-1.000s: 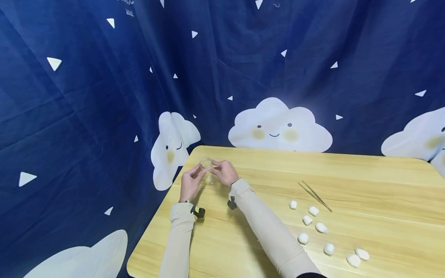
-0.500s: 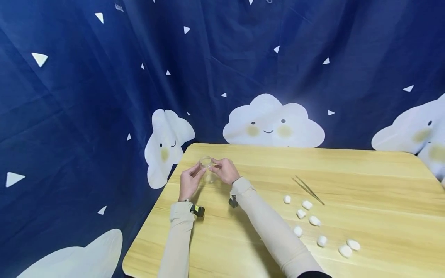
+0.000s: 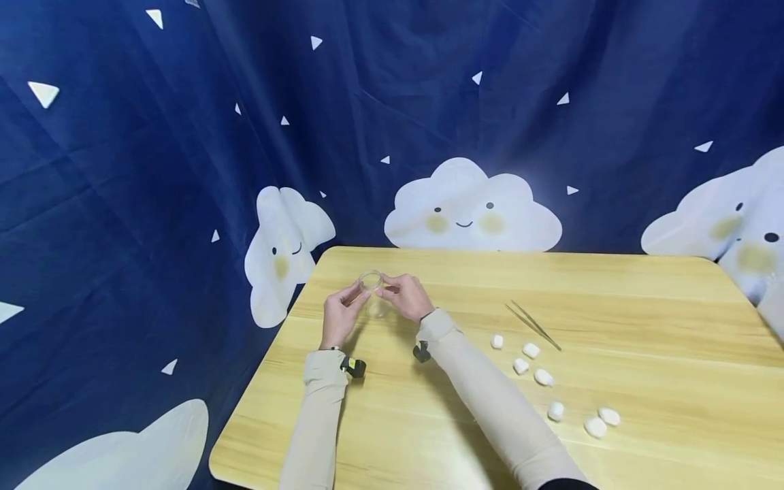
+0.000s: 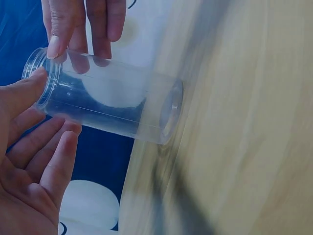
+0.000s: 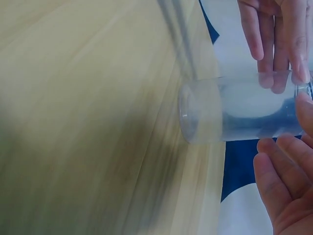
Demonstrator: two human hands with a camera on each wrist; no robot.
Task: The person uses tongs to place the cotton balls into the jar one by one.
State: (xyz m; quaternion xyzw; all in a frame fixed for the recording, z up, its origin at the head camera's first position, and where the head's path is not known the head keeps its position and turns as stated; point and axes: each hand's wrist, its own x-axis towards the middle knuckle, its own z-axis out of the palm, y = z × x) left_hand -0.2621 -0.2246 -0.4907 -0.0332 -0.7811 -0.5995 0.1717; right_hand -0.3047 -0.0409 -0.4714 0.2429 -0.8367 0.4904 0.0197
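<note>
Between my two hands is a clear, empty plastic jar [image 4: 117,98] with a threaded neck and no lid, its mouth [image 3: 370,280] facing up in the head view. My left hand [image 3: 341,316] grips the neck from the left, thumb near the rim. From the right, my right hand [image 3: 409,298] pinches the same neck between thumb and fingers. Both wrist views show some fingertips lying along the jar's side. Its base [image 5: 186,115] is close over the wooden table, near the far left corner.
Metal tweezers [image 3: 534,325] lie on the table [image 3: 392,422] right of my right arm. Several small white balls [image 3: 543,377], cotton-like, are scattered nearer me. A dark blue curtain [image 3: 367,116] with clouds hangs behind the table's far and left edges.
The head view has turned a little right. Both hands have carried the jar slightly rightward over the table, keeping hold of its neck. One white ball is now hidden behind my right sleeve.
</note>
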